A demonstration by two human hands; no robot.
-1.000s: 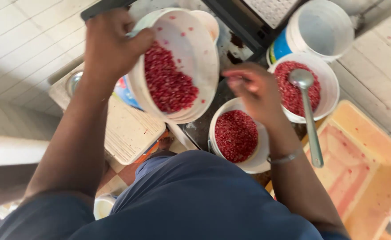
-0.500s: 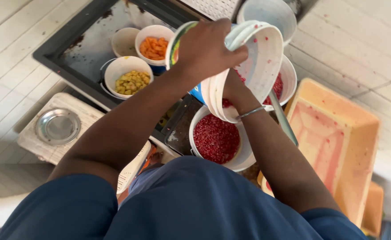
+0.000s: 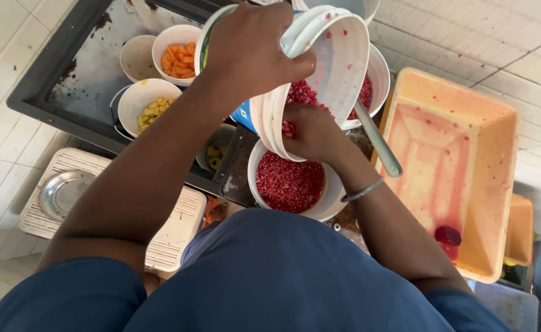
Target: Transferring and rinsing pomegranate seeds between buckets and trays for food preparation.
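Left hand [image 3: 255, 46] grips the tilted white tub [image 3: 329, 74] while right hand [image 3: 313, 132], cupped, scrapes red seeds [image 3: 289, 181] into the lower bowl [image 3: 329, 206]; scraping the rest out needs a steady tilt

On dark tray [image 3: 86, 67]: bowl of orange pieces [image 3: 177, 54], bowl of yellow pieces [image 3: 144, 106], empty bowl [image 3: 136, 58]. Well right: stained yellow tub [image 3: 454, 166].

Bright, even daylight; soft shadows; sharp focus
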